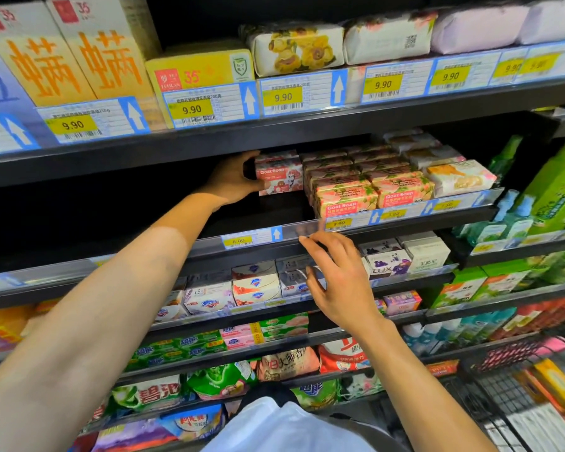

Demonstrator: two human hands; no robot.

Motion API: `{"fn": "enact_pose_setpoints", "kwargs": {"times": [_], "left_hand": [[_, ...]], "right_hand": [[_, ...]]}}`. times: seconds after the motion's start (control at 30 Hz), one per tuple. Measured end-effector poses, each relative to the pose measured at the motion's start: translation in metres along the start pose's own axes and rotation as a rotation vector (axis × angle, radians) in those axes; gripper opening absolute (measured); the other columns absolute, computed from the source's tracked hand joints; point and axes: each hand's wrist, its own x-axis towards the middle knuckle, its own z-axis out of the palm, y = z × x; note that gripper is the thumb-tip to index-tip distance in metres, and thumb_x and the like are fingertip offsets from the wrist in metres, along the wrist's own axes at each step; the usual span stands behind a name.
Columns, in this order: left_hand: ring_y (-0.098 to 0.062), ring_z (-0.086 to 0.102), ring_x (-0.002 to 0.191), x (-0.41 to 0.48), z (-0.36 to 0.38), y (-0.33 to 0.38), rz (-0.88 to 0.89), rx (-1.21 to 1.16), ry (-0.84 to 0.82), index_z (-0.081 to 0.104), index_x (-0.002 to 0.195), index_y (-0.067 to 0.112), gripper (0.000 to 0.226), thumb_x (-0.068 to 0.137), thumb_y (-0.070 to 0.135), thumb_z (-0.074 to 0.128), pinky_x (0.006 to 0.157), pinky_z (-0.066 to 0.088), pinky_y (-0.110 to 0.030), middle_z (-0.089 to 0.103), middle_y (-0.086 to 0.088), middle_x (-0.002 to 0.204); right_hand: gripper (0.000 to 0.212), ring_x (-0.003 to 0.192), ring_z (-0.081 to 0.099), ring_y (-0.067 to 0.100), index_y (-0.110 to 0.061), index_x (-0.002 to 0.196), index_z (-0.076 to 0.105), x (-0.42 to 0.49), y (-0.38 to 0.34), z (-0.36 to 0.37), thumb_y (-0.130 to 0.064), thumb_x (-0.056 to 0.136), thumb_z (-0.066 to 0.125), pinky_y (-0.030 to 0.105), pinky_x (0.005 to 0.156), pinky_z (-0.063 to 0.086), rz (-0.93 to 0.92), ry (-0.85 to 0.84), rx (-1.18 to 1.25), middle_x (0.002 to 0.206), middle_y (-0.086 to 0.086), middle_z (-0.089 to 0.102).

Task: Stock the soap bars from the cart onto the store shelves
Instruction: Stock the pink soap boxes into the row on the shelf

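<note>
My left hand reaches into the second shelf and grips a small stack of pink and white Goat Soap bars by its left side. The stack sits just left of several rows of pink floral Goat Soap bars. My right hand hovers lower down with its fingers spread and relaxed, holding nothing, its fingertips near the clear price rail at the shelf's front edge. The wire cart is at the lower right, with yellow boxed goods in it.
The second shelf is dark and bare to the left of the held bars. Above, a shelf carries yellow boxes and wrapped floral soaps with 9.90 tags. Below are shelves of boxed soaps and bagged detergents. Green bottles stand at the right.
</note>
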Motion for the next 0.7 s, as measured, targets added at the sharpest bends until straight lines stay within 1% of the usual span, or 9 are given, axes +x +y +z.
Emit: {"fn": "enact_pose_setpoints", "kwargs": {"times": [0.1,0.17,0.23,0.27,0.33,0.43,0.5,0.57,0.7], "left_hand": [[-0.022,0.045,0.139,-0.028,-0.008,0.015,0.043,0.082,0.035,0.044,0.149,0.021,0.065,0.092,0.026,0.074,0.103,0.031,-0.021,0.049,-0.004,0.151],[-0.021,0.043,0.14,-0.054,-0.012,0.024,0.048,0.138,0.031,0.043,0.15,0.026,0.061,0.095,0.035,0.069,0.104,0.03,-0.02,0.047,-0.001,0.153],[-0.024,0.044,0.138,-0.083,-0.014,0.029,0.051,0.261,0.042,0.042,0.15,0.03,0.057,0.098,0.043,0.061,0.107,0.036,-0.026,0.047,0.0,0.153],[-0.025,0.047,0.136,-0.098,-0.013,0.031,0.068,0.343,0.066,0.044,0.149,0.03,0.056,0.098,0.045,0.059,0.109,0.04,-0.033,0.05,-0.001,0.15],[-0.026,0.049,0.132,-0.131,-0.006,0.039,0.164,0.452,0.12,0.049,0.145,0.023,0.053,0.096,0.043,0.057,0.108,0.045,-0.042,0.054,-0.003,0.145],[-0.026,0.049,0.13,-0.175,0.011,0.052,0.334,0.5,0.14,0.055,0.139,0.012,0.054,0.092,0.038,0.057,0.111,0.042,-0.041,0.056,-0.007,0.139],[-0.028,0.051,0.129,-0.196,0.028,0.055,0.39,0.528,0.105,0.055,0.139,0.008,0.055,0.092,0.037,0.056,0.112,0.039,-0.039,0.057,-0.009,0.137],[-0.03,0.05,0.13,-0.209,0.046,0.055,0.401,0.539,0.036,0.054,0.14,0.008,0.056,0.093,0.039,0.054,0.114,0.037,-0.04,0.055,-0.01,0.139],[-0.033,0.05,0.128,-0.225,0.088,0.06,0.435,0.536,-0.131,0.054,0.139,0.01,0.058,0.092,0.044,0.057,0.11,0.04,-0.045,0.055,-0.012,0.138]], "right_hand": [[0.05,0.132,0.047,0.031,-0.006,0.142,0.054,0.002,-0.006,-0.012,-0.017,0.095,0.06,0.043,0.113,0.04,-0.029,-0.043,-0.032,0.14,0.01,0.054],[0.049,0.133,0.047,0.031,-0.005,0.142,0.053,0.0,-0.011,-0.024,-0.018,0.096,0.058,0.043,0.116,0.037,-0.033,-0.059,-0.052,0.141,0.01,0.054],[0.051,0.135,0.046,0.031,-0.006,0.144,0.052,-0.006,-0.016,-0.037,-0.021,0.096,0.058,0.044,0.12,0.032,-0.001,-0.083,-0.075,0.144,0.01,0.053],[0.052,0.138,0.044,0.031,-0.007,0.146,0.05,-0.011,-0.017,-0.045,-0.024,0.097,0.058,0.044,0.121,0.031,0.022,-0.111,-0.088,0.146,0.01,0.051],[0.056,0.142,0.041,0.031,-0.009,0.149,0.046,-0.02,-0.019,-0.059,-0.029,0.098,0.056,0.045,0.122,0.028,0.064,-0.185,-0.124,0.151,0.01,0.048],[0.062,0.144,0.038,0.032,-0.009,0.15,0.044,-0.035,-0.02,-0.079,-0.035,0.096,0.055,0.044,0.124,0.026,0.13,-0.275,-0.193,0.154,0.011,0.044],[0.065,0.145,0.036,0.032,-0.009,0.151,0.042,-0.049,-0.019,-0.091,-0.04,0.096,0.054,0.043,0.124,0.025,0.188,-0.315,-0.239,0.155,0.011,0.042],[0.067,0.145,0.036,0.032,-0.009,0.152,0.042,-0.066,-0.018,-0.102,-0.042,0.095,0.053,0.045,0.124,0.024,0.251,-0.334,-0.27,0.156,0.012,0.042],[0.069,0.146,0.035,0.032,-0.01,0.152,0.042,-0.108,-0.017,-0.126,-0.046,0.094,0.051,0.046,0.124,0.024,0.39,-0.391,-0.328,0.155,0.013,0.043]]}}
